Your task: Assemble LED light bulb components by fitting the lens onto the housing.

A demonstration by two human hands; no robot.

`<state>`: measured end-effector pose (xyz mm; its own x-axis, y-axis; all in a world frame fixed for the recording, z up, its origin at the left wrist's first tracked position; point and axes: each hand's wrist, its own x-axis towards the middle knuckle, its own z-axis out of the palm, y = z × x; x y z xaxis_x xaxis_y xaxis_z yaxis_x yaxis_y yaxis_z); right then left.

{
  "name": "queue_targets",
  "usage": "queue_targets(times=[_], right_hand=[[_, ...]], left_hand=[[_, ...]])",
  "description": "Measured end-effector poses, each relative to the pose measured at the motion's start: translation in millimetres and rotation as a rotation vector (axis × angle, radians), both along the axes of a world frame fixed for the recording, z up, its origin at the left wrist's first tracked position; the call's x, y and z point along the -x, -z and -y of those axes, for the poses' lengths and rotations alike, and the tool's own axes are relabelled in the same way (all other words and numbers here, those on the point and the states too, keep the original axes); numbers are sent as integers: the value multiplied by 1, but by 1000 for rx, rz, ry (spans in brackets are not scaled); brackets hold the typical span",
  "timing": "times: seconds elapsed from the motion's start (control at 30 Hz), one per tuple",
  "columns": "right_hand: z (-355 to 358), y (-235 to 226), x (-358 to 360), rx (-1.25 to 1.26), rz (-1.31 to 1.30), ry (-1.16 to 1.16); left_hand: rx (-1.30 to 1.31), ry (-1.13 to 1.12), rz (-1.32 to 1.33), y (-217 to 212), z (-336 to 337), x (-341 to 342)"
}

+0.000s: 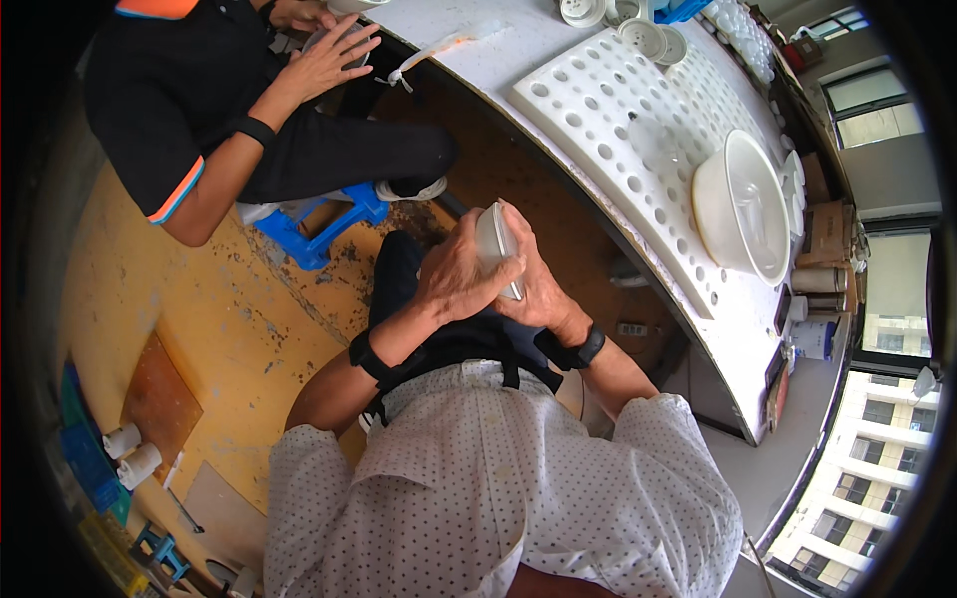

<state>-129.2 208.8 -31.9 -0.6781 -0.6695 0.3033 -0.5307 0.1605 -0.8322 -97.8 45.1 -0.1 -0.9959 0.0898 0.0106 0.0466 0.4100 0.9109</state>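
Translucent plastic, thin and pale, forms the lid (495, 244) gripped on edge between both hands over the lap, short of the bench (498, 70). Left hand (454, 279) wraps one face, fingers closed around the rim; right hand (543, 294) closes on the opposite side from below, so the piece stands nearly upright, probably for close work near the body. Lid appears round-cornered, faintly glossy, partly hidden by fingers. On the bench lie a white perforated tray (618, 130) and a white bowl (743, 204), well apart from the lid. A co-worker's hand (324, 60) rests at the bench's far edge.
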Motion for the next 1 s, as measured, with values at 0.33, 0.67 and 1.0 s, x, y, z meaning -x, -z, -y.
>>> queue_targets(times=[0.33, 0.67, 1.0], right_hand=[[-3, -5, 1, 54, -107, 11], [-1, -7, -2, 73, -173, -1], [-8, -8, -7, 133, -266, -1]], left_hand=[[-100, 35, 65, -9, -2, 0], [-109, -17, -187, 3, -6, -5], [-188, 216, 106, -18, 10, 1]])
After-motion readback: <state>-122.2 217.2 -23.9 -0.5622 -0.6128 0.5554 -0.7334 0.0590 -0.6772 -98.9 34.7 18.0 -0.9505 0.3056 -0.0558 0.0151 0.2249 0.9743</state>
